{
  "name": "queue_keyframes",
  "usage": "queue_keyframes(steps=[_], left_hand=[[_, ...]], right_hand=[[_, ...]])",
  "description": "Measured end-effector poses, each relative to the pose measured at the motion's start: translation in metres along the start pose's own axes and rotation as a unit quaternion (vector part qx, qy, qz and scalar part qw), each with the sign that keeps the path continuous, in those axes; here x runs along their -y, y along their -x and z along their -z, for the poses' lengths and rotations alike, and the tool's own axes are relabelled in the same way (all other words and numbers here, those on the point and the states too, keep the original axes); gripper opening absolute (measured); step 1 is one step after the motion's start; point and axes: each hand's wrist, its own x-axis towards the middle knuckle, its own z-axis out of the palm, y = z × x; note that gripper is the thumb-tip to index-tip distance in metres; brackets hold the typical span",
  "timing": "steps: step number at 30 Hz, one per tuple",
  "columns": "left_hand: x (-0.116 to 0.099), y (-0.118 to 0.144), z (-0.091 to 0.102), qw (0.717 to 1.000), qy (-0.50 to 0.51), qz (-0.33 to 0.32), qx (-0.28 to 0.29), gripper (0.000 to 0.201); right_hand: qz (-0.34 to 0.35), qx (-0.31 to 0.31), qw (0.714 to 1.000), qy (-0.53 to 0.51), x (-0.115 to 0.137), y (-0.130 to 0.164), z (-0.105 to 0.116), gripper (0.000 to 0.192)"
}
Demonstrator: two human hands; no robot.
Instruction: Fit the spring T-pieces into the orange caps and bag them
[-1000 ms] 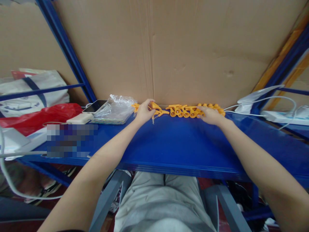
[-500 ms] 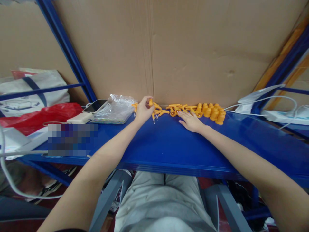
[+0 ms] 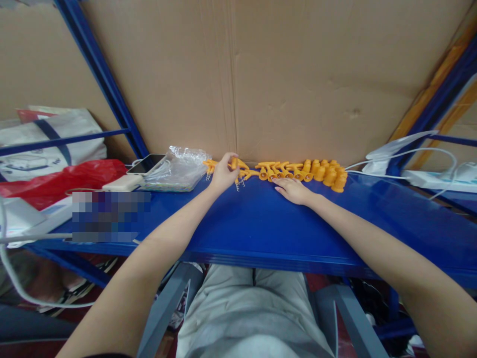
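With twelve straight ahead, the left hand point(image 3: 223, 171) rests just short of twelve o'clock on the blue bench point(image 3: 257, 223), its grip pinched narrow around an upright yellow piece point(image 3: 234, 162) between thumb and fingers. The back of the hand hides much of the hold, so what the lower fingers touch is hard to tell. Beside it, toward twelve, lie yellow parts with metal spirals point(image 3: 246, 173), their coils pointing toward six.

The right hand point(image 3: 294, 190) lies between twelve and one, its grip loose and spread, nothing clasped. Its fingertips meet the rims of the lying yellow cups point(image 3: 285, 168), whose open mouths face six; the flat fingers probably serve to level that row. The upright yellow cups point(image 3: 330, 176) stand packed at one o'clock, likely because their wide bases sit steady mouth-down. Everything yellow lies near the cardboard point(image 3: 283, 89) at twelve, which seems to act as a backstop. A clear plastic bag point(image 3: 181, 174) lies at eleven, to the left of the yellow things.
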Motion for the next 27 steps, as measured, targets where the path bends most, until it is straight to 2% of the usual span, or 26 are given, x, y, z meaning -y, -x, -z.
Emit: queue_keyframes(steps=[4,8,13,19,23,27], left_hand=[[-0.003,0.001,0.000,0.999,-0.012,0.027,0.012,0.032],[-0.006,0.003,0.000,0.995,-0.061,0.049,0.064,0.026],[-0.010,0.005,0.003,0.977,-0.125,0.037,0.167,0.019],[-0.015,0.009,0.006,0.934,-0.152,-0.016,0.323,0.012],[-0.018,0.009,0.008,0.925,-0.147,-0.022,0.350,0.003],[-0.019,0.010,0.008,0.918,-0.160,-0.030,0.362,0.009]], right_hand=[[-0.001,0.008,1.000,-0.003,-0.001,-0.001,-0.002,0.055],[-0.018,0.022,1.000,-0.002,0.000,-0.001,-0.002,0.056],[-0.045,0.044,0.998,-0.008,0.002,0.000,0.000,0.057],[-0.037,0.047,0.998,-0.012,0.000,-0.001,-0.002,0.059],[-0.034,0.039,0.999,-0.019,-0.003,-0.002,-0.005,0.059],[-0.032,0.031,0.999,-0.017,-0.004,-0.002,-0.006,0.058]])
